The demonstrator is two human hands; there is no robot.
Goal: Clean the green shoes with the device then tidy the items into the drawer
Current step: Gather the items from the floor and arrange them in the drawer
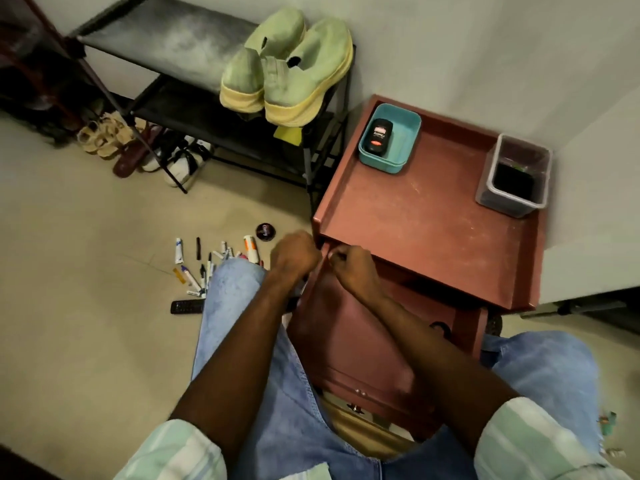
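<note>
Two pale green shoes [289, 67] with yellow soles sit side by side on the top shelf of a black shoe rack [194, 109]. A black device [379, 135] lies in a teal tray [407, 133] on the red-brown side table [426, 216]. Below the tabletop, the drawer [360, 341] stands pulled out towards me. My left hand [296, 252] is a fist at the drawer's top left corner. My right hand [349, 266] curls its fingers over the drawer's edge beside it. Pens, tubes [178, 250] and a round black tin [265, 231] lie scattered on the floor.
A clear plastic box [514, 174] with dark contents stands at the table's back right. A black remote [187, 307] lies on the floor by my left knee. Sandals and white shoes [180, 164] sit under the rack. Walls close in behind and to the right.
</note>
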